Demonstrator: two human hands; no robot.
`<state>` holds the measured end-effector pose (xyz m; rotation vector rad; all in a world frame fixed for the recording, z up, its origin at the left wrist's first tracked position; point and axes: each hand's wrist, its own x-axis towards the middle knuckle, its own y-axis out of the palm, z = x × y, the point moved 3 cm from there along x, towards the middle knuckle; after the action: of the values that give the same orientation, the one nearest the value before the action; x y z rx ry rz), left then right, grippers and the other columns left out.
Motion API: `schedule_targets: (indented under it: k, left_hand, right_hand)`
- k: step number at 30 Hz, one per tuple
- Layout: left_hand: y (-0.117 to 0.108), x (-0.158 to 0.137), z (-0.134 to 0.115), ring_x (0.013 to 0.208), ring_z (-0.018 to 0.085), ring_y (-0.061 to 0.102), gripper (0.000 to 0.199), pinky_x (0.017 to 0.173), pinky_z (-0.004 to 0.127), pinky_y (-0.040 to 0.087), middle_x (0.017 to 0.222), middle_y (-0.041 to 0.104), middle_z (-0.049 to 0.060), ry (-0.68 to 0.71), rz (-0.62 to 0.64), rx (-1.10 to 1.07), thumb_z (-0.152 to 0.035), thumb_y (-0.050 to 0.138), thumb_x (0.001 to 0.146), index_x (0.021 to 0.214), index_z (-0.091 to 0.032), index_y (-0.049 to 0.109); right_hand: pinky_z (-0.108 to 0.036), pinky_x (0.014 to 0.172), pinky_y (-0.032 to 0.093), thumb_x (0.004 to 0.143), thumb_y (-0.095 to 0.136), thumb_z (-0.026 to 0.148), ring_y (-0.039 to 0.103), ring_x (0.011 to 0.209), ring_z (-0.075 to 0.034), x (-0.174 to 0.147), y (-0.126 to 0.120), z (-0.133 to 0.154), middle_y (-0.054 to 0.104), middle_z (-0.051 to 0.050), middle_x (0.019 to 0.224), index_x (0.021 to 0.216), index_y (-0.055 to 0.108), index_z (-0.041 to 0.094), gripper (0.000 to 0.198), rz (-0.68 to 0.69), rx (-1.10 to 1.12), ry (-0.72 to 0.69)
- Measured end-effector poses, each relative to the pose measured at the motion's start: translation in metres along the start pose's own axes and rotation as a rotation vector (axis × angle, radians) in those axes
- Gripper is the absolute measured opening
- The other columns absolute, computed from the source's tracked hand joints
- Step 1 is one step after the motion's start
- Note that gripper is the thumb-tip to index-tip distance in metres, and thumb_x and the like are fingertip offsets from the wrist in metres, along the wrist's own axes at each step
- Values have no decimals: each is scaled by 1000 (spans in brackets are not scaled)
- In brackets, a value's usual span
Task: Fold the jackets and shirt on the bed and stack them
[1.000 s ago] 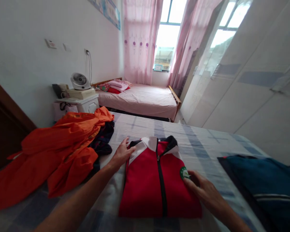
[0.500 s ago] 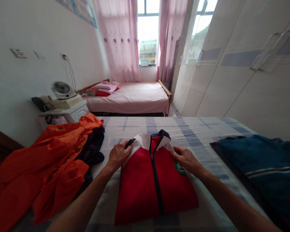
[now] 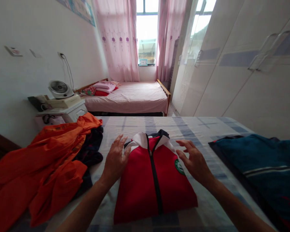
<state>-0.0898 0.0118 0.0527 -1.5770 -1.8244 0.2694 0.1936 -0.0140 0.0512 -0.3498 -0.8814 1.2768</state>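
Observation:
A folded red jacket with white shoulders, a dark collar, a black zip and a round green badge lies face up on the checked bedsheet. My left hand is beside its left shoulder, fingers spread and holding nothing. On the other side, near the badge, my right hand hovers with its fingers apart, also holding nothing. Whether my left thumb still touches the cloth I cannot tell.
To the left lies a loose orange garment over dark clothing. Folded teal clothes lie at the right. Beyond stand a pink bed, a cabinet carrying a small fan, and a white wardrobe.
Both hands have let go of the jacket's shoulders and opened. My right hand has moved outward to the right. The jacket keeps its folded shape.

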Motion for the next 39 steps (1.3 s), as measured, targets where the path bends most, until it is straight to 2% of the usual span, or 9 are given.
schedule_targets:
  k: [2, 7, 11, 15, 19, 24, 30, 34, 39]
  left_hand:
    - [7, -18, -5, 137, 23, 25, 48, 113, 36, 14, 145, 37, 9, 123, 110, 42, -33, 55, 81, 127, -19, 52]
    - [17, -32, 6, 130, 25, 38, 44, 110, 37, 23, 137, 49, 9, -5, 255, 39, -41, 53, 81, 120, -21, 58]
    - [4, 11, -11, 110, 25, 56, 42, 95, 35, 37, 118, 62, 10, -70, 149, 184, -42, 37, 88, 118, -20, 57]
    - [11, 60, -30, 103, 28, 59, 47, 87, 34, 40, 104, 67, 14, -217, 188, 178, -47, 43, 84, 118, -16, 56]
    - [31, 86, -29, 102, 30, 60, 35, 81, 30, 43, 94, 70, 15, -271, 271, 130, -42, 63, 69, 93, -16, 66]
    - [38, 89, -10, 66, 24, 65, 18, 60, 28, 48, 59, 65, 6, -387, 404, 17, -32, 66, 63, 72, -17, 64]
    - [41, 80, -4, 41, 14, 54, 10, 42, 23, 44, 39, 52, -2, -487, 500, -201, -18, 66, 60, 57, -14, 57]
    - [36, 70, -5, 44, 12, 56, 11, 44, 21, 47, 47, 58, -2, -506, 493, -416, -4, 64, 56, 62, -12, 59]
    - [19, 48, -4, 79, 13, 66, 18, 74, 24, 54, 82, 67, 3, -462, 365, -695, -4, 54, 70, 83, -15, 59]
  right_hand:
    - [-36, 90, 43, 87, 45, 33, 55, 104, -21, -8, 2, 9, 58, -7, 115, 112, 57, 22, 30, 89, 0, -103]
    - [-32, 85, 44, 90, 40, 37, 59, 93, -20, -9, 10, 10, 67, -3, 95, 90, 67, 24, 29, 395, 35, -153]
    - [-27, 61, 46, 87, 38, 50, 62, 68, -18, 26, 1, 5, 67, -4, 73, 78, 65, 20, 41, 226, 82, 143]
    - [-22, 40, 40, 83, 40, 62, 58, 48, -14, 61, 19, -3, 63, -7, 61, 74, 60, 14, 53, 358, 369, 566]
    - [-19, 35, 37, 79, 55, 50, 54, 40, -11, 72, 40, -8, 61, -6, 52, 66, 57, 13, 40, 455, 445, 618]
    - [-14, 42, 42, 75, 59, 18, 59, 49, -8, 59, 42, -11, 65, -3, 62, 74, 57, 13, 5, 515, 655, 590]
    - [-24, 74, 54, 76, 57, 12, 68, 76, -12, 54, 44, -18, 71, -2, 84, 87, 54, 18, 13, 471, 1102, 579]
    - [-31, 88, 52, 69, 57, 3, 67, 87, -15, 50, 53, -22, 71, 0, 84, 84, 56, 19, 22, 368, 1510, 653]
    - [-25, 83, 53, 65, 58, 5, 66, 85, -14, 46, 56, -15, 70, 3, 79, 78, 57, 22, 22, 311, 1560, 590]
